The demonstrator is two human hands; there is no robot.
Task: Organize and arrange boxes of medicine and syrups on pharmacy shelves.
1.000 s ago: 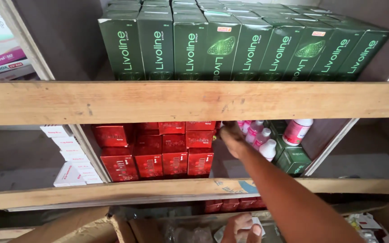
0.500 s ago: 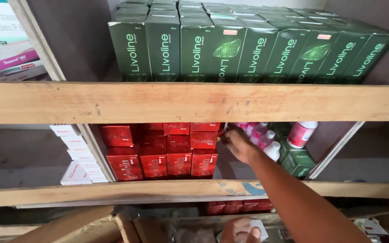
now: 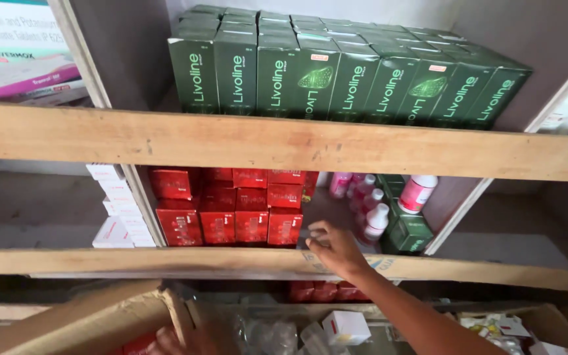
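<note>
On the middle shelf [image 3: 244,261], the stack of red boxes [image 3: 231,210] stands just left of the right hand [image 3: 336,250], whose loosely spread, empty fingers rest near pink bottles [image 3: 369,207], while the left hand [image 3: 172,342], grip unclear, reaches into a cardboard box [image 3: 80,322] below.

Dark green cartons [image 3: 336,79] above, red boxes [image 3: 231,207] and pink white-capped bottles [image 3: 376,220] below.

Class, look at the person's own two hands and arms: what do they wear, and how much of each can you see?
The right hand and its forearm are bare: no sleeve, glove, ring or watch shows. The left hand is cut by the bottom edge; only bare fingers show, nothing worn.
</note>
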